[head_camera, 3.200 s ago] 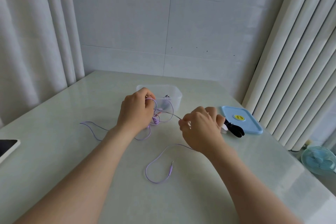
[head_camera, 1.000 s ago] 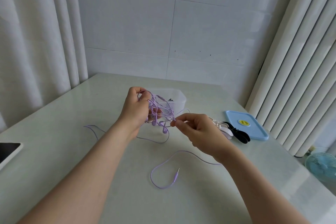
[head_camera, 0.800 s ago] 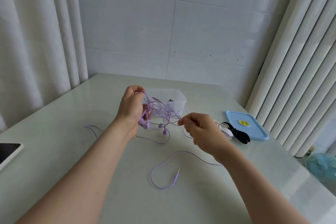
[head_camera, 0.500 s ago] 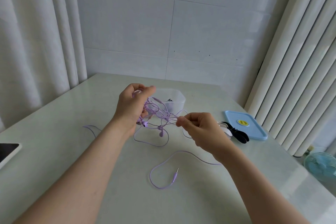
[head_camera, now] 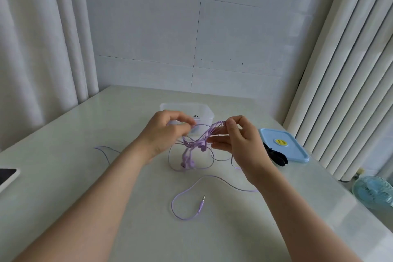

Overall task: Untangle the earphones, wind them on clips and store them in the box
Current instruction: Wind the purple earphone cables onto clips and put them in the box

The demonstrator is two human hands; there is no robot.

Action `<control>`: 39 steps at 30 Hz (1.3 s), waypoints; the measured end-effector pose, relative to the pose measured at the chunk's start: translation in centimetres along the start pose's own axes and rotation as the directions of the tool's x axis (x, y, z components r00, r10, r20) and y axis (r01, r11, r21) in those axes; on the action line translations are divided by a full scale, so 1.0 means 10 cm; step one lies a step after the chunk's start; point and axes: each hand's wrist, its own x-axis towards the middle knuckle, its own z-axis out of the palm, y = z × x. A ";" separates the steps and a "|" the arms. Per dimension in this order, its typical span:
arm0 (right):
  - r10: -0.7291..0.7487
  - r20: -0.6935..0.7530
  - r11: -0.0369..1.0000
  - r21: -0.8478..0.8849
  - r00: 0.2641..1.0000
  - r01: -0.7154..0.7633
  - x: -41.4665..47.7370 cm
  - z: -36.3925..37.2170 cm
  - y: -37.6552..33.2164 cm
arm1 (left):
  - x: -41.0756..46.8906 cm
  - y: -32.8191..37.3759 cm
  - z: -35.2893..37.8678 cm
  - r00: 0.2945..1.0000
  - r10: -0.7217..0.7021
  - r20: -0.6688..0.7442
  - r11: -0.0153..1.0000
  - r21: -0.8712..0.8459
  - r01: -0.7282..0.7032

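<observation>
A tangle of purple earphones [head_camera: 198, 142] hangs between my two hands above the table. My left hand [head_camera: 164, 132] pinches strands at the left end of the tangle. My right hand [head_camera: 240, 140] pinches a bundle of loops near its top, with its lower fingers stretched out under the wires. Earbuds dangle below the knot. The jack end of the cable [head_camera: 201, 205] lies in a loop on the table in front. A clear plastic box [head_camera: 204, 111] stands just behind my hands. A black clip [head_camera: 276, 156] lies to the right of my right wrist.
The blue box lid [head_camera: 282, 144] lies flat at the right by the clip. A phone [head_camera: 6, 176] sits at the table's left edge. Curtains hang on both sides, a tiled wall stands behind, and a small fan [head_camera: 374, 192] is on the floor at the right.
Both hands have moved closer together and my right hand has risen, lifting a bundle of loops. The tangle now hangs lower between the hands, with earbuds near the table.
</observation>
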 end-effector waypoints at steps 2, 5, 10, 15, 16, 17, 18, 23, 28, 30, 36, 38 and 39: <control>-0.006 -0.002 1.000 0.004 1.000 0.006 -0.01 -0.01 -0.02 | 0.01 0.00 0.04 1.000 -0.023 0.013 0.987 0.160 0.020; -0.024 0.015 0.999 -0.042 1.000 0.024 -0.01 0.00 -0.02 | 0.02 -0.02 0.04 0.983 -0.057 -0.175 0.867 0.479 0.136; -0.073 0.034 0.992 -0.104 0.997 0.076 -0.01 0.03 0.01 | 0.02 -0.11 0.02 0.928 0.136 -0.347 0.686 0.709 0.165; -0.058 0.061 0.992 -0.112 0.996 0.064 -0.02 0.04 0.02 | 0.05 -0.05 0.11 0.954 0.298 0.022 0.888 0.360 -0.286; -0.056 0.063 0.991 -0.115 0.996 0.063 -0.03 0.04 0.01 | 0.03 -0.03 0.13 0.955 0.289 0.065 0.902 0.315 -0.294; -0.055 0.064 0.991 -0.118 0.996 0.062 -0.03 0.03 0.01 | 0.03 -0.03 0.14 0.954 0.285 0.087 0.912 0.282 -0.298; -0.053 0.065 0.991 -0.120 0.996 0.060 -0.03 0.02 0.01 | 0.02 -0.03 0.14 0.954 0.282 0.100 0.917 0.264 -0.299; -0.045 0.095 0.991 -0.122 0.994 0.056 -0.03 0.03 0.02 | 0.00 -0.03 0.15 0.956 0.277 0.094 0.941 0.172 -0.290; -0.042 0.110 0.968 -0.241 0.993 0.068 -0.02 0.00 0.03 | 0.00 0.01 0.14 0.936 0.347 -0.061 0.910 0.265 -0.320; -0.066 0.120 0.943 -0.318 0.991 0.102 -0.03 0.00 0.03 | 0.00 0.02 0.15 0.921 0.378 -0.090 0.899 0.276 -0.342; -0.097 0.148 0.937 -0.319 0.984 0.141 -0.05 0.01 0.02 | -0.05 0.07 0.16 0.937 0.344 -0.061 0.901 0.302 -0.311; -0.083 0.155 0.943 -0.307 0.984 0.128 -0.05 0.00 0.02 | -0.06 0.08 0.15 0.947 0.317 -0.051 0.910 0.295 -0.289; -0.071 0.157 0.945 -0.305 0.985 0.117 -0.06 0.01 0.01 | -0.07 0.09 0.15 0.948 0.315 -0.045 0.910 0.298 -0.288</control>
